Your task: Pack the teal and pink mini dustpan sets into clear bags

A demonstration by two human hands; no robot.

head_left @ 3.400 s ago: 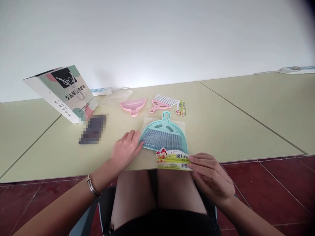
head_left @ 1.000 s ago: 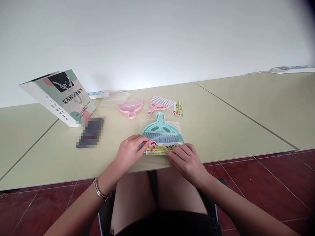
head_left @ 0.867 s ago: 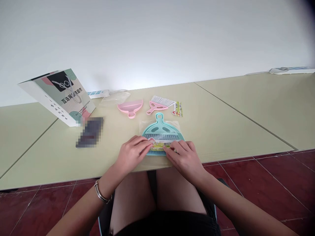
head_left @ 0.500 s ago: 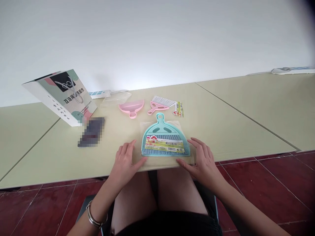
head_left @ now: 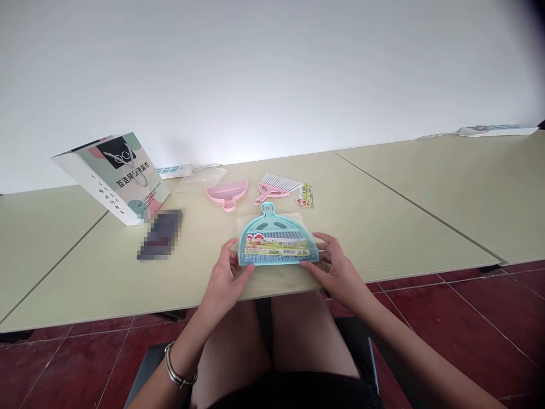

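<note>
Apparently for balance, left hand (head_left: 225,278), right hand (head_left: 338,272) clamp fingers on near corners of turquoise plastic dustpan (head_left: 277,262), colourful paper card (head_left: 276,246) atop.

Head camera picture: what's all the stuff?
Wall: one, white, back
Floor: one, red, below
Table: one, greenish, middle
Large dustpan: one, turquoise, front
Large brush: one, turquoise, inside
Wrapper: one, clear, at large dustpan
Small dustpan: one, pink, behind
Small brush: one, pink, right of it
Cards: two, multicoloured, on large brush, beside small brush
Plastic bag: one, clear, rear left
Paper bag: one, multicoloured, left
Blurred item: one, dark, left
Power strips: two, white, along wall
Chair: one, dark, bottom
Bracelet: one, silver, left wrist
Clothing: one, black, bottom
Legs: two, bare, bottom
Hands: two, bare, on large dustpan's sides
</note>
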